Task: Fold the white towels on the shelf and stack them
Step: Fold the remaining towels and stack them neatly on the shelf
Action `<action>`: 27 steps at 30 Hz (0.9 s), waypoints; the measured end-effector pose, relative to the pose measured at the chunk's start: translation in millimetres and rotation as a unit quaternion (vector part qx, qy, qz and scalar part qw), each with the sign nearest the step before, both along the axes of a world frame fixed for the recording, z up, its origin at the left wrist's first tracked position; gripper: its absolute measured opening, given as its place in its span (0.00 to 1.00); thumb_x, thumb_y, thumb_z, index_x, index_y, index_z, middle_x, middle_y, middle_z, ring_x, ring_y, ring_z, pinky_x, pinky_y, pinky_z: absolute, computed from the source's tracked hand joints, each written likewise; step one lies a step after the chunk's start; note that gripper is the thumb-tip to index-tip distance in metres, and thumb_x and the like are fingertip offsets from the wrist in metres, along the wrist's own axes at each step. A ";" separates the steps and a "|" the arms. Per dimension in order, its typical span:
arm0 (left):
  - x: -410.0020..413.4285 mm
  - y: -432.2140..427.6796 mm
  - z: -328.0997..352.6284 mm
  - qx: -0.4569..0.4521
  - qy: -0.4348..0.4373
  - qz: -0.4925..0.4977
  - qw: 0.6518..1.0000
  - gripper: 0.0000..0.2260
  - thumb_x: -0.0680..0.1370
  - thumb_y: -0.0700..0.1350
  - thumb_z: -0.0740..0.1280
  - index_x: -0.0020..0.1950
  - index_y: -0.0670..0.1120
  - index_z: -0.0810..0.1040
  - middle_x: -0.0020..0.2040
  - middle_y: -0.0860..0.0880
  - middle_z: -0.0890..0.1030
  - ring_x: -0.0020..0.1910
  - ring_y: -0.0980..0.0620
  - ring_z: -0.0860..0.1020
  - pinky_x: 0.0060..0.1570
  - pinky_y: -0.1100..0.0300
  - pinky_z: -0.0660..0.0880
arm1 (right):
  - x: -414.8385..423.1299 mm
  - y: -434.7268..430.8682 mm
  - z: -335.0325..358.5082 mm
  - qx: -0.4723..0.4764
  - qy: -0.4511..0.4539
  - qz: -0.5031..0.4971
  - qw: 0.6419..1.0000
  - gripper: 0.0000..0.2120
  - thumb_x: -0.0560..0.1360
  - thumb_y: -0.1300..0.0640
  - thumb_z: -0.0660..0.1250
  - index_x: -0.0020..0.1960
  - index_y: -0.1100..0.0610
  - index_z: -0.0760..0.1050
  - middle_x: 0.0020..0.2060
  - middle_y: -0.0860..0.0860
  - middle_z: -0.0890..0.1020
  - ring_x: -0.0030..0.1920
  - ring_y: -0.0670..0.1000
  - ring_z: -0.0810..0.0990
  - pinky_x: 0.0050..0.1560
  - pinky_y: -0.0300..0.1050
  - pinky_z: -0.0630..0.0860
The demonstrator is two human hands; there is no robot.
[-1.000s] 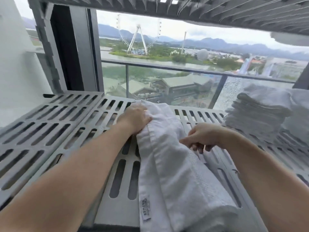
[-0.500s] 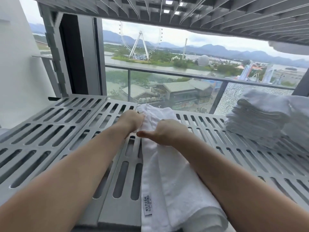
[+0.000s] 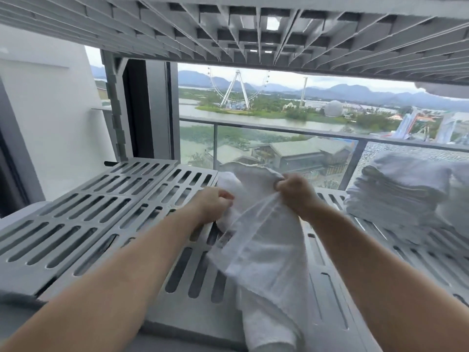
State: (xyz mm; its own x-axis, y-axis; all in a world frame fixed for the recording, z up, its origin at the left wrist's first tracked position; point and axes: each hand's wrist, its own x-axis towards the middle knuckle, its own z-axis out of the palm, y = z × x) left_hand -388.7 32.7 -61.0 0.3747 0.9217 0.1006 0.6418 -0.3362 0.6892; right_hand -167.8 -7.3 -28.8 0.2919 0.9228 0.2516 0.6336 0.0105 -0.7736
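A high-rise balcony, likely at a hotel or apartment: a grey slotted metal shelf [image 3: 106, 212] stands before a glass railing [image 3: 279, 148], overlooking a lagoon, a Ferris wheel [image 3: 237, 88] and mountains. A stack of folded white towels [image 3: 396, 196] sits on it.

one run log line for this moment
step: folding | right hand: lifting far end of white towel | left hand: pinning it to shelf | folded stack: right

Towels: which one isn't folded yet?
The towel gripped by both hands in the middle; it hangs loose and crumpled, unlike the folded stack at right.
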 end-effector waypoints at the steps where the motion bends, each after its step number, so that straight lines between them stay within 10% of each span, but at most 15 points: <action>1: 7.2 -1.2 0.3 0.025 0.044 0.006 0.999 0.14 0.81 0.48 0.64 0.66 0.50 0.80 0.67 0.50 0.79 0.62 0.51 0.77 0.60 0.58 0.73 | 25.2 -1.1 4.5 0.020 -0.002 -0.037 0.999 0.09 0.74 0.66 0.61 0.36 0.61 0.76 0.32 0.58 0.75 0.37 0.56 0.74 0.36 0.47 0.68; 6: 53.1 -18.5 0.5 0.082 0.190 -0.006 0.978 0.21 0.79 0.59 0.65 0.70 0.52 0.77 0.78 0.44 0.65 0.78 0.46 0.60 0.76 0.50 0.57 | 141.5 -29.0 -4.6 -0.180 -0.119 -0.141 0.966 0.03 0.72 0.65 0.66 0.41 0.63 0.74 0.32 0.58 0.76 0.31 0.55 0.77 0.33 0.42 0.72; 9: 82.6 -32.3 2.1 0.068 0.293 -0.058 0.952 0.28 0.75 0.68 0.65 0.69 0.54 0.77 0.74 0.45 0.71 0.76 0.44 0.64 0.74 0.42 0.59 | 151.8 -42.1 -18.9 -0.152 -0.263 -0.139 0.943 0.05 0.70 0.60 0.68 0.45 0.60 0.76 0.44 0.55 0.81 0.49 0.57 0.81 0.39 0.41 0.70; 16: 121.4 -54.8 13.4 0.039 0.336 0.019 0.941 0.21 0.80 0.62 0.60 0.48 0.44 0.78 0.50 0.47 0.81 0.54 0.45 0.78 0.61 0.47 0.75 | 85.9 -63.6 -29.7 -0.022 -0.093 0.135 0.986 0.08 0.77 0.53 0.67 0.46 0.52 0.86 0.37 0.44 0.87 0.38 0.44 0.84 0.41 0.45 0.78; 22: 146.8 -70.6 13.8 -0.001 0.399 0.143 0.906 0.28 0.78 0.66 0.62 0.65 0.44 0.76 0.63 0.45 0.78 0.66 0.38 0.74 0.63 0.35 0.72 | 72.4 -71.9 -62.2 -0.029 -0.167 0.133 0.977 0.15 0.79 0.51 0.62 0.37 0.53 0.80 0.36 0.48 0.83 0.42 0.53 0.79 0.40 0.47 0.72; 27: 152.6 -72.2 11.9 0.020 0.405 0.178 0.897 0.11 0.78 0.44 0.66 0.60 0.44 0.78 0.63 0.45 0.78 0.64 0.40 0.76 0.61 0.42 0.76 | 90.7 -77.0 -67.4 -0.003 -0.159 0.101 0.982 0.25 0.81 0.45 0.58 0.36 0.62 0.79 0.38 0.55 0.84 0.42 0.56 0.79 0.47 0.50 0.73</action>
